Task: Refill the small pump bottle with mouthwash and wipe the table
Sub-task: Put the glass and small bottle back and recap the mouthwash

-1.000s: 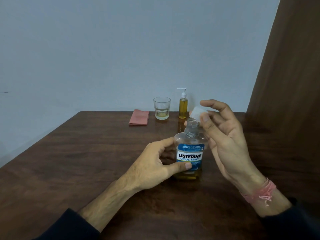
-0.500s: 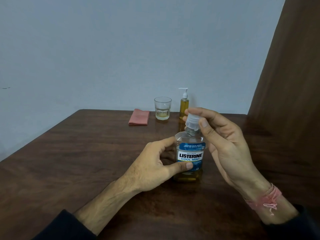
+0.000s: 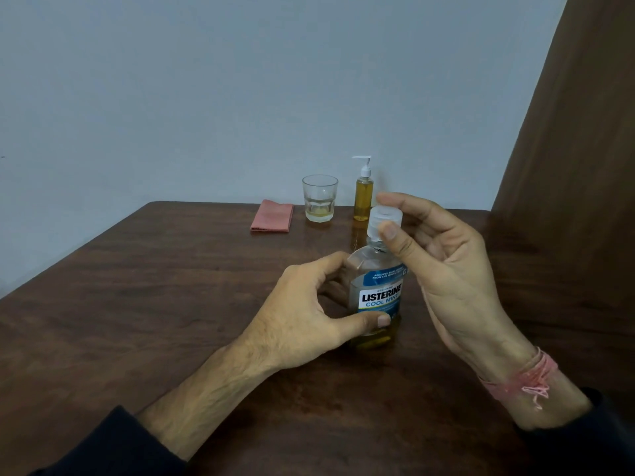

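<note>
Presently we find the mouthwash bottle [image 3: 376,297] standing upright on the desk [image 3: 137,321], near its middle and close in front of the person. The left hand [image 3: 309,314] grips the bottle's body, thumb across the lower label and fingers curled round the far side. The right hand [image 3: 443,255] pinches the clear cap [image 3: 384,219] between thumb and fingers; the cap sits on or just above the neck, and we cannot tell whether it is threaded on, loose or being turned.

The bottle holds only a shallow band of yellowish liquid at its base. The small pump bottle [image 3: 363,194] stands upright at the far edge of the desk, well apart from both hands, its pump head fitted and amber liquid reaching almost to the shoulder. Just beside it, to the left, stands a glass tumbler [image 3: 320,198] with a little pale liquid at the bottom. Further left lies a folded pink cloth [image 3: 272,216], flat and untouched.

Our judgement on progress: with the pump bottle nearly full and capped, and the mouthwash bottle nearly drained, the refill appears done, and the cap work in hand looks like closing up. That is an inference, not a finding; an opening motion would look alike.

Outstanding: wiping the desk. The cloth lies neatly folded at the back, so we judge that step not yet started. We see no obvious spill on the dark wood, though its grain could hide one.
</note>
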A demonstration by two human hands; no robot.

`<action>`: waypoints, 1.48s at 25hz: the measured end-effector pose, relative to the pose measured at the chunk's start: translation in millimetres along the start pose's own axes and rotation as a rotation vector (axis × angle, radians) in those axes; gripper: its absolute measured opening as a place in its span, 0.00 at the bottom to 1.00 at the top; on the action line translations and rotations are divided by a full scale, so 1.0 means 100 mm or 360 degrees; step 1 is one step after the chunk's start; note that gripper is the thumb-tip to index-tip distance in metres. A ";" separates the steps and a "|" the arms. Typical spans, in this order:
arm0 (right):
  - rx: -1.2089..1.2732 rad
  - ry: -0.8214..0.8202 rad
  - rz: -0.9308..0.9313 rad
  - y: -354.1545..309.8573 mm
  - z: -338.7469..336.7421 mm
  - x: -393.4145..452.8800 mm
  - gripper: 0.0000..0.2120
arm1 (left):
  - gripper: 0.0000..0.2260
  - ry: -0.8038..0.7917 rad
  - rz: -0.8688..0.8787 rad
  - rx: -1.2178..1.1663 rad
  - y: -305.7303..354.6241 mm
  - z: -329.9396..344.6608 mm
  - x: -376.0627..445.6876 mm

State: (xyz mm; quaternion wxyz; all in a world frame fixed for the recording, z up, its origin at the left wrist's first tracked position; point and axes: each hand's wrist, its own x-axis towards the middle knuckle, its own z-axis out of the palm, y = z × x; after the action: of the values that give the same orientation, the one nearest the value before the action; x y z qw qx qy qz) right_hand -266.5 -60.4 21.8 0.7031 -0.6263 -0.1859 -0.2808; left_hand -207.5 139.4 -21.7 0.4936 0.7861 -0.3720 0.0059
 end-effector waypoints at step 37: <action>-0.0077 -0.0124 -0.0013 0.00 0.02 -0.01 0.12 | 0.33 0.0355 -0.0024 -0.0276 0.02 0.05 0.02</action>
State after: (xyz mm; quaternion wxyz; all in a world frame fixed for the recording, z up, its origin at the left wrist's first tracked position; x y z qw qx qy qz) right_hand -267.3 -57.7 21.3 0.6788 -0.6529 -0.2087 -0.2636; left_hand -209.0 133.8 -22.5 0.5980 0.7378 -0.3078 0.0575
